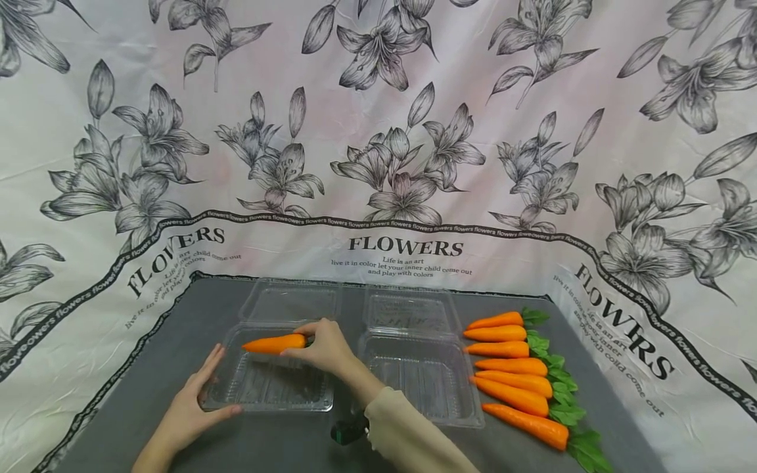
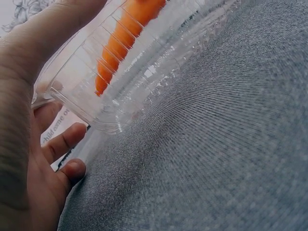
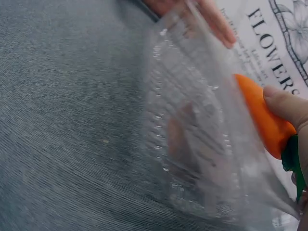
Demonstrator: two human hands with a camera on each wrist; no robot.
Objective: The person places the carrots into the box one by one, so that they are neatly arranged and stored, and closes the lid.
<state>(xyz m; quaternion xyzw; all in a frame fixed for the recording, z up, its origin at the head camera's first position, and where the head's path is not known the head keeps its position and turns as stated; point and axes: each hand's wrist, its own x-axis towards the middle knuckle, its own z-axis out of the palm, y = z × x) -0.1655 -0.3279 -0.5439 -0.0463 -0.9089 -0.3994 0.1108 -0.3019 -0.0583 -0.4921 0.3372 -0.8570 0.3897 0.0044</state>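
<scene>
My right hand (image 1: pixel 324 347) pinches an orange carrot (image 1: pixel 275 344) near its green top, thumb on one side and fingers on the other. The carrot lies sideways over the left clear plastic container (image 1: pixel 278 402), its tip pointing left. That container stands with its hinged lid folded back. At its front left corner, my left hand (image 1: pixel 192 401) spreads around the outside, fingers along the left side and thumb by the front rim. In the left wrist view, the carrot (image 2: pixel 118 45) shows through the clear wall, and the lower fingers (image 2: pixel 67 142) hang relaxed beside the container.
A second clear container (image 1: pixel 422 412), lid back, stands to the right. Beyond it, several carrots (image 1: pixel 511 365) lie in a column with leafy tops (image 1: pixel 564 387) to the right. A small dark object (image 1: pixel 349 430) is beside the right sleeve. Flower-printed cloth (image 1: pixel 408 256) rises behind the grey tabletop (image 1: pixel 148 335).
</scene>
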